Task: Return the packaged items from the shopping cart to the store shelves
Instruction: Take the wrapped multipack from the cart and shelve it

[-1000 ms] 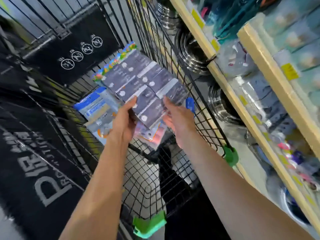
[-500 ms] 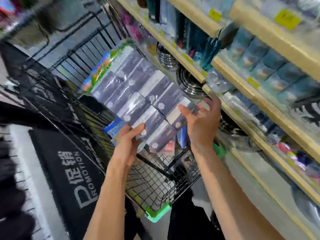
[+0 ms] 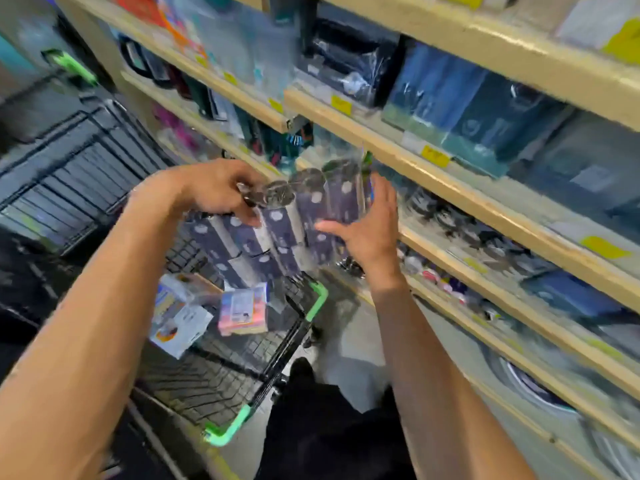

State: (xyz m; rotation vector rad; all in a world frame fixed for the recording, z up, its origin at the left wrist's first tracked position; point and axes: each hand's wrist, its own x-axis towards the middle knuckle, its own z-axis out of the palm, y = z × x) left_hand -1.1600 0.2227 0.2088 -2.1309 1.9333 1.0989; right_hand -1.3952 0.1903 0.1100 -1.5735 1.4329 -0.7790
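Note:
A large clear-wrapped pack of dark purple boxes (image 3: 294,216) is held upright above the black wire shopping cart (image 3: 221,386), close to the wooden shelves (image 3: 446,188). My left hand (image 3: 218,192) grips the pack's top left edge. On the pack's right side, my right hand (image 3: 367,230) holds it with thumb in front and fingers behind. Two smaller packages lie in the cart: a white-and-orange one (image 3: 180,320) and a pink one (image 3: 242,311). The picture is motion-blurred.
Tiers of wooden shelves with yellow price tags fill the right side, stocked with blue boxed goods (image 3: 460,102) and small dark items (image 3: 446,216). The cart has green corner bumpers (image 3: 227,433). A second dark wire rack (image 3: 69,174) stands at the left.
Both hands lifted the purple pack out of the cart and turned it upright toward the shelves. The left hand shifted from the bottom edge to the top. The view swung right.

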